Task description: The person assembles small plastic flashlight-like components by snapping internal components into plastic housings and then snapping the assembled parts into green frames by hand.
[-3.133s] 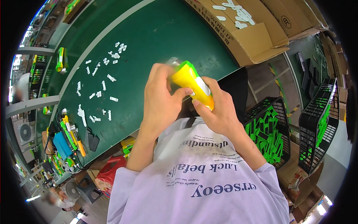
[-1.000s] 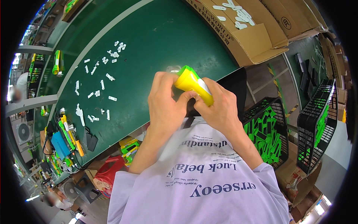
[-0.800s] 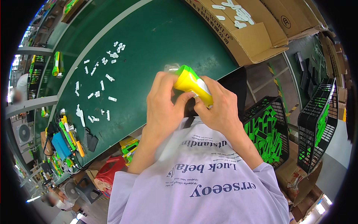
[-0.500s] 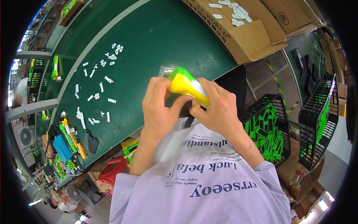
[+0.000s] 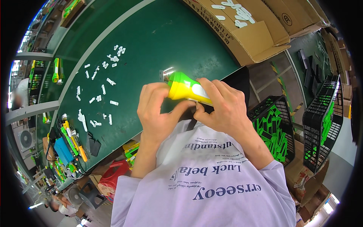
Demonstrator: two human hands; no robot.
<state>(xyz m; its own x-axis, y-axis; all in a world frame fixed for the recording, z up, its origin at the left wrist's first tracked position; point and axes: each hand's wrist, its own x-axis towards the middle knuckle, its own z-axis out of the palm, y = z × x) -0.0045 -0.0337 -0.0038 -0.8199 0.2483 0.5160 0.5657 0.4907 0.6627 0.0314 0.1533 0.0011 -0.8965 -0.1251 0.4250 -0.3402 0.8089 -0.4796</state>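
Both of my hands hold a yellow and green flashlight (image 5: 180,87) over the near edge of the green table (image 5: 151,45). Its wide head points left, and a white oval panel (image 5: 198,90) shows on its side. My left hand (image 5: 154,109) grips the head from the left, thumb stretched along the underside. Around the narrower body is my right hand (image 5: 224,104), its thumb close to the left thumb tip. A shiny silver metal piece (image 5: 166,73) appears just past the wide head; I cannot tell whether it is attached. My fingers hide the flashlight's far end.
Small white plastic parts (image 5: 110,81) lie scattered across the table's left. A cardboard box (image 5: 261,39) with white pieces stands at far right. Black crates (image 5: 289,130) of green parts sit to my right. Tools and a blue block (image 5: 62,150) lie at left.
The flashlight has turned to lie more level, and its white panel shows more fully. My left hand has shifted slightly left and down; both hands keep their hold.
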